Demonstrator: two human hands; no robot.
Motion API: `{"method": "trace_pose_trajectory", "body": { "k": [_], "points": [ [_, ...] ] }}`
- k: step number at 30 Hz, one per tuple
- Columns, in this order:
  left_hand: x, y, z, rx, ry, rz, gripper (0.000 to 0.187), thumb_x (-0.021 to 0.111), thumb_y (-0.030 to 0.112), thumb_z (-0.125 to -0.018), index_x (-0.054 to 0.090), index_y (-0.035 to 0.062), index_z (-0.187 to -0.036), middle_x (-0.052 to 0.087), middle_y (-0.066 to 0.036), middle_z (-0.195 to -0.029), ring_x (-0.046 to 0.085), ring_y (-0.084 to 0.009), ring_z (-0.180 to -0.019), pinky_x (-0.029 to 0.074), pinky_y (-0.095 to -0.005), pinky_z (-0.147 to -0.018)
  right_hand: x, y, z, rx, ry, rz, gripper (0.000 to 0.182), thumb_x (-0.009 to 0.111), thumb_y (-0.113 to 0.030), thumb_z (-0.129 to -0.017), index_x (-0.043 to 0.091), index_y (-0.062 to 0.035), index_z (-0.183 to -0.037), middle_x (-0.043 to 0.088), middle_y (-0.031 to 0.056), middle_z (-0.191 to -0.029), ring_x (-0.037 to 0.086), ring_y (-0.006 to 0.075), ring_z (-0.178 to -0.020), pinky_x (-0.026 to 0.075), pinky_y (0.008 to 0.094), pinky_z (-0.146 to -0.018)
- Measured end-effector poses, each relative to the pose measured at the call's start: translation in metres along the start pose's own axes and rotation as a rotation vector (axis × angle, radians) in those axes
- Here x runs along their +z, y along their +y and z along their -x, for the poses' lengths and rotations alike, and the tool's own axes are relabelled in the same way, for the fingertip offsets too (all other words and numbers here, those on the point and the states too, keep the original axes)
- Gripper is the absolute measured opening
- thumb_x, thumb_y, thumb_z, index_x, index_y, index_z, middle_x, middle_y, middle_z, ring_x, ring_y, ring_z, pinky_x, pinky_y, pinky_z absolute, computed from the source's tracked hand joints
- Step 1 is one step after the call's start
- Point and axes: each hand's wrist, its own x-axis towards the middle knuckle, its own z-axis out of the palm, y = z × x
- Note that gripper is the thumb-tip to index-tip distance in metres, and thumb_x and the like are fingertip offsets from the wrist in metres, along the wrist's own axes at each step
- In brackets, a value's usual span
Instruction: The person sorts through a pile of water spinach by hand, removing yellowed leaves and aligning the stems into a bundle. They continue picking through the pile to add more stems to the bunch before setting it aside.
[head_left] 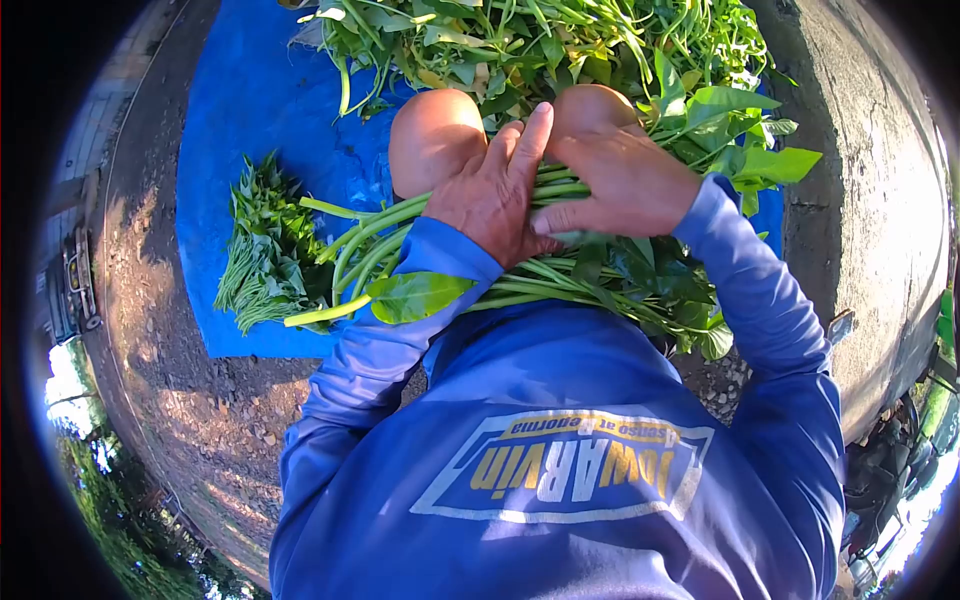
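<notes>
Long green stems with leaves (380, 240) lie across my lap, between my knees and my blue shirt. My left hand (490, 195) rests over the stems beside my knee, its index finger stretched out; part of the thumb side is hidden. From the right, my right hand (620, 180) reaches over the same stems, its thumb extended toward my left palm and its other fingers partly hidden at the knee. One broad leaf (418, 296) lies over my left sleeve. More leaves (650, 270) spread below my right wrist.
A blue tarp (270, 90) covers the ground ahead. On it sit a large heap of leafy greens (500, 45) beyond my knees and a smaller bundle (265, 250) at the left. A concrete edge (860, 130) runs along the right; gravelly soil (190, 380) lies left.
</notes>
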Motion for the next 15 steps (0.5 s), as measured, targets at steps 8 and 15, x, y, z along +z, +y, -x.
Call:
{"method": "trace_pose_trajectory", "body": {
  "k": [8,15],
  "points": [
    [-0.063,-0.04,0.002,-0.213,0.091,1.131,0.089,0.076,0.011,-0.084,0.034,0.0066,-0.163,0.048,-0.015,-0.16,0.043,-0.0273,-0.149,0.03,-0.0433,-0.122,0.014,-0.008,0.011,-0.072,0.16,0.026,0.062,0.079,-0.046,-0.084,0.063,-0.0025,-0.125,0.07,0.0188,-0.117,0.065,0.0381,-0.115,0.049,0.0506,-0.099],
    [-0.035,-0.022,-0.008,-0.11,-0.403,0.037,0.074,0.086,0.029,-0.08,0.055,0.0037,-0.143,0.074,-0.022,-0.116,0.072,-0.0353,-0.111,0.054,-0.0419,-0.097,0.006,-0.016,0.012,-0.038,0.105,0.019,0.068,0.081,-0.042,-0.083,0.061,-0.0031,-0.135,0.068,0.0223,-0.126,0.062,0.0408,-0.122,0.045,0.0494,-0.109]
  ]
}}
